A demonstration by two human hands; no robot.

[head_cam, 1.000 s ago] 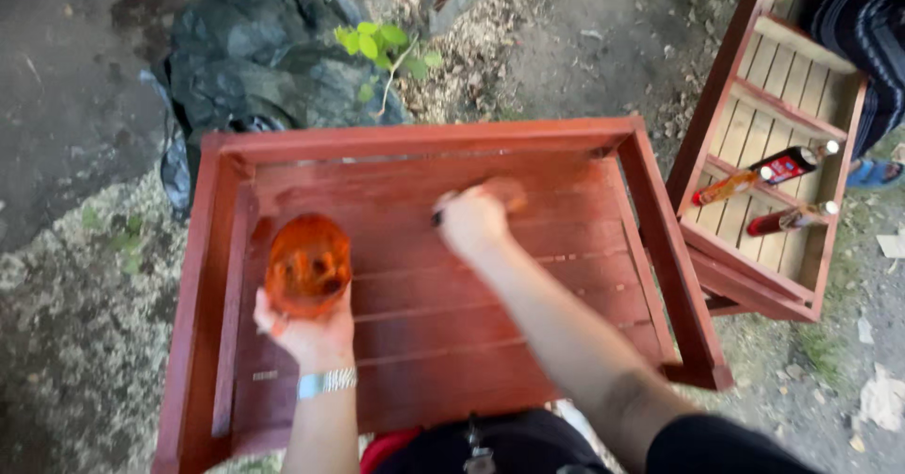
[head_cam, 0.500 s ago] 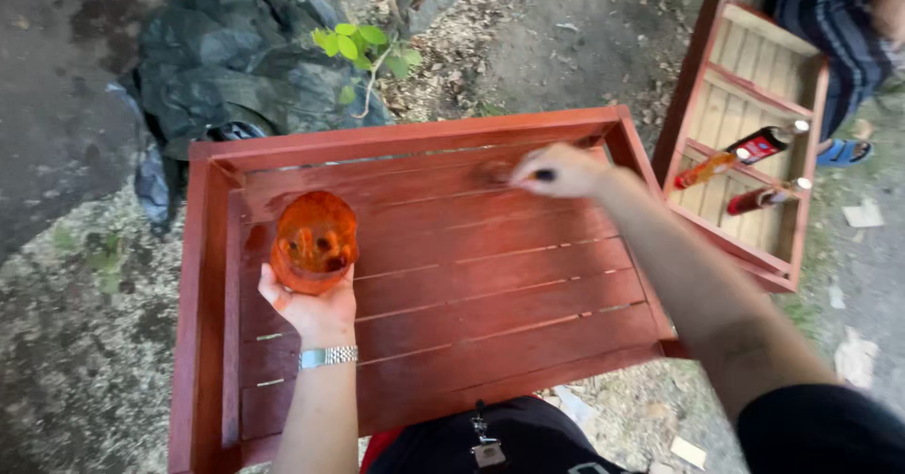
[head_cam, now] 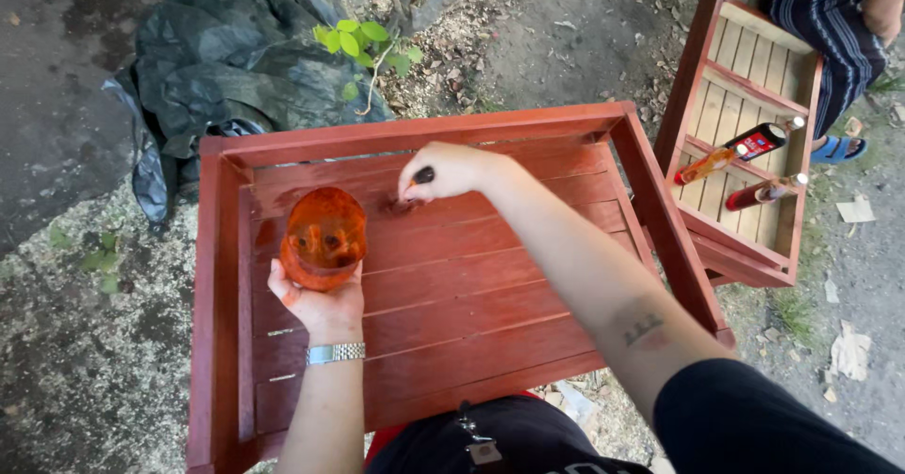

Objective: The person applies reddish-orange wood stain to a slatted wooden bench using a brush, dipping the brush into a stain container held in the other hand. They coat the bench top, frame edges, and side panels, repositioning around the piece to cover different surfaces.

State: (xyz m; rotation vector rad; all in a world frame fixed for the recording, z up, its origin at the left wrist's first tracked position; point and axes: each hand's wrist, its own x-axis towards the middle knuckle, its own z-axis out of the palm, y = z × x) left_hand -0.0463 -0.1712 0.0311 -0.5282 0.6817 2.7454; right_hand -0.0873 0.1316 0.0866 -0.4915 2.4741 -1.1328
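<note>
**Red stain goes onto a slatted wooden frame**

The left hand (head_cam: 320, 304) is cupped under a cut-off clear plastic cup smeared with orange-red stain (head_cam: 323, 238), its fingers wrapped round the base and gripping it; a silver metal watch band (head_cam: 336, 352) sits on the wrist. The cup hangs above the left part of a large red-stained wooden crate with a slatted bottom and raised side rails (head_cam: 443, 290), which fills the middle of the view.

The right hand (head_cam: 451, 171) reaches across to the far slats, fingers pinched shut around a small dark-handled brush (head_cam: 421, 176). Its tip points down and left at a darker, wet-looking patch on the slat just beneath; whether the bristles touch the wood is hard to tell. The hand is near the cup but apart from it.

Beyond the crate's far rail lies a crumpled dark green-black plastic sheet (head_cam: 226, 59) on the bare ground, with a small green-leaved seedling (head_cam: 363, 45) beside it. To the right, well apart, stands a second wooden slatted frame, red on its rails and pale on its slats (head_cam: 745, 59). Two long brushes or tubes with red and orange bodies (head_cam: 740, 149) lie on it. Another person in striped dark trousers and a blue sandal (head_cam: 830, 31) sits at its far edge.
</note>
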